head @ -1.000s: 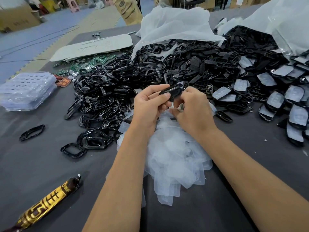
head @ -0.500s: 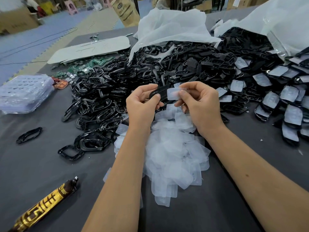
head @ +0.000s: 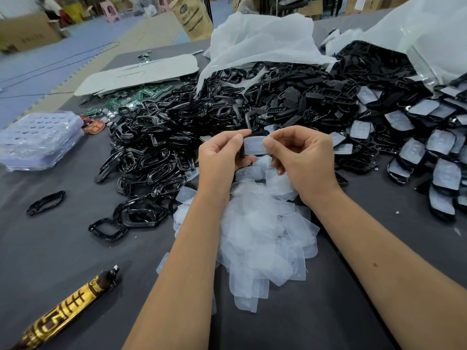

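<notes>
Since the work in hand is the seating of a translucent pad into a black shell, the layout is read from nine o'clock across to three. At nine o'clock of the hands lies a stack of clear blister trays [head: 38,137], and a gold-printed tube [head: 63,314] lies at seven o'clock on the worktop [head: 50,248]; neither is in use. A heap of glossy black frames [head: 151,152] sits at ten o'clock, within reach. The left hand [head: 222,155] is clamped on the black shell [head: 258,133], thumb uppermost, judged to steady it. The translucent pad [head: 254,145] lies across that shell, raised above the worktop at twelve o'clock of the wrists. The right hand [head: 303,157] pinches the pad's right end, apparently aligning it before pressing home. Loose pads [head: 265,223] are heaped at six o'clock, directly beneath the wrists, which keeps picks short. Fitted shells [head: 417,152] are kept apart at three o'clock
</notes>
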Demonstrator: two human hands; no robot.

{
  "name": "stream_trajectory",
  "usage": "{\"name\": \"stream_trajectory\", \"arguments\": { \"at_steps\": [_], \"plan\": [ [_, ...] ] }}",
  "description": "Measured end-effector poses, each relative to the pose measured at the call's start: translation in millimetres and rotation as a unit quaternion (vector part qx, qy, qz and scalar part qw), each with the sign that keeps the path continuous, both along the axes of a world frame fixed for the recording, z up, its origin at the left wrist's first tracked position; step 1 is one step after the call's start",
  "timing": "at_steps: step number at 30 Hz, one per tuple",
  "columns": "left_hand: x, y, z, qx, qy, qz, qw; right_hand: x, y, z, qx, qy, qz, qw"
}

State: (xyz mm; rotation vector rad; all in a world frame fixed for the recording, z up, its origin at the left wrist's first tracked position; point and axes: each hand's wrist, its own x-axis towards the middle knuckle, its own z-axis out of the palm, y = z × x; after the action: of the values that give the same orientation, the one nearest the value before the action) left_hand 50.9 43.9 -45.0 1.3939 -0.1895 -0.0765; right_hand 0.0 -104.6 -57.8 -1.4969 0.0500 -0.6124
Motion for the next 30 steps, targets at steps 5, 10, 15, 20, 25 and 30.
{"name": "stream_trajectory", "arguments": {
  "at_steps": [5,10,15,20,25,30],
  "plan": [
    [-2.0,-0.6,0.5,-0.003,-0.007,-0.024,1.000,0.1,3.4,-0.8,-0.085,0.017,-0.050,0.995],
    [-2.4,-0.8,-0.2,0.022,-0.021,-0.042,0.999,0.7,3.3,0.6,-0.106,0.028,-0.095,0.989],
    [-2.8,-0.2,-1.4,0.031,-0.022,-0.047,0.998,0.6,3.3,0.2,-0.094,0.038,-0.111,0.989],
    [-4.5,-1.3,-0.1,0.051,-0.038,-0.048,0.997,1.7,2.4,-0.2,-0.090,0.043,-0.113,0.989],
    [-5.9,-1.7,1.3,0.053,-0.037,-0.041,0.997,2.4,1.7,-0.7,-0.111,0.038,-0.115,0.986],
    [-4.8,-1.7,0.4,0.051,-0.036,-0.037,0.997,3.1,1.2,-1.3,-0.146,0.035,-0.111,0.982]
  ]
}}
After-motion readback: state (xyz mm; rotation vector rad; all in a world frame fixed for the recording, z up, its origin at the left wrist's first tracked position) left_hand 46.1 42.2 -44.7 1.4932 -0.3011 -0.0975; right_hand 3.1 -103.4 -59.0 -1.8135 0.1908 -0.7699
